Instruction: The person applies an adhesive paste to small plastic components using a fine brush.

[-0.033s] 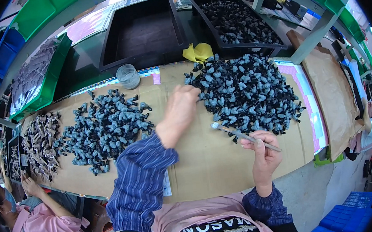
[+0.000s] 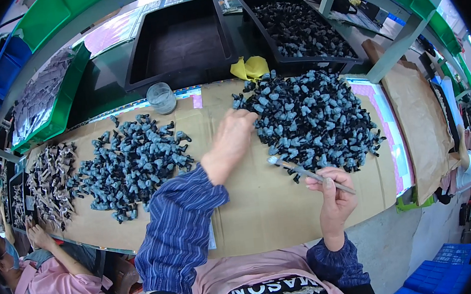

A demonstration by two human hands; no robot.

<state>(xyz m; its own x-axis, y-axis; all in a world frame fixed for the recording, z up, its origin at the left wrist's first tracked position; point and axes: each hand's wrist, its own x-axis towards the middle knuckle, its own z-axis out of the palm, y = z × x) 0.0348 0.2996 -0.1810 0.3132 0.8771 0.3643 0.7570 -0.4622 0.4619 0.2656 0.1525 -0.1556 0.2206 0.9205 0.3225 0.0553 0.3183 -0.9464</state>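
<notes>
My left hand (image 2: pixel 233 135) reaches to the left edge of a large pile of small grey-and-black figure pieces (image 2: pixel 312 117). Its fingers are bent together against the outermost pieces, and whatever lies between the fingertips is hidden. In my right hand (image 2: pixel 333 194) is a thin paintbrush (image 2: pixel 306 173), gripped by its handle. The brush tip, whitish at the end, points up and left over the cardboard, just below the pile. To the left of my left hand spreads a second pile of the same grey-and-black pieces (image 2: pixel 132 162).
A clear cup (image 2: pixel 161 98) and crumpled yellow cloth (image 2: pixel 250 68) sit at the cardboard's far edge. Behind are a black tray (image 2: pixel 183 74) and a black bin of dark pieces (image 2: pixel 309 26). Brownish pieces (image 2: pixel 52 184) lie far left, near another person (image 2: pixel 61 280).
My left hand has shifted very slightly right along the pile's edge. The right hand and brush are almost unmoved.
</notes>
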